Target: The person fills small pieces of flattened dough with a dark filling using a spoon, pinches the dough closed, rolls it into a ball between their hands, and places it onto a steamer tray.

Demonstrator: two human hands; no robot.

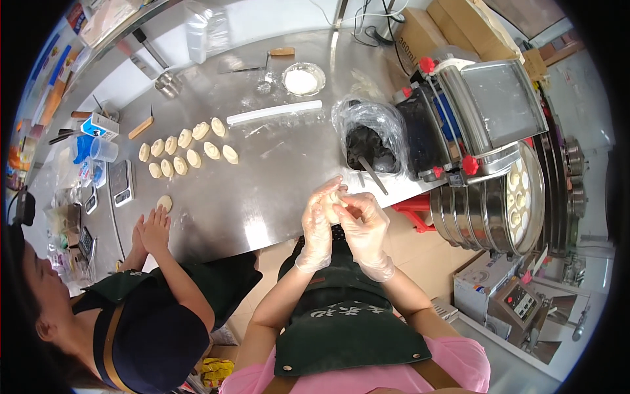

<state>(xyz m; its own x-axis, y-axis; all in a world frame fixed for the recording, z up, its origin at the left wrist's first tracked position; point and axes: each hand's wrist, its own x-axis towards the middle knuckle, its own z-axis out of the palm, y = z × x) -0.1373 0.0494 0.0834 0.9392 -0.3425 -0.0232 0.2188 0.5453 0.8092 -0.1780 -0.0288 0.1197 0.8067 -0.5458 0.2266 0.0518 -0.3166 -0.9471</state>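
Both my hands wear thin clear gloves and are closed together on a small pale dough piece (336,199) at the near edge of the steel table (262,190). My left hand (318,220) cups it from the left. My right hand (363,223) pinches it from the right. Just beyond my hands stands a bag-lined container of dark filling (369,146) with a utensil handle sticking out. Several shaped pale dough pieces (187,150) lie in two rows at the table's left.
A co-worker at the lower left rolls something between both hands (151,231) near a single dough piece (164,203). A dough machine (469,115) and stacked steamer trays (505,203) stand right. A white rolling pin (274,112), flour bowl (303,80), scale (122,182) are on the table.
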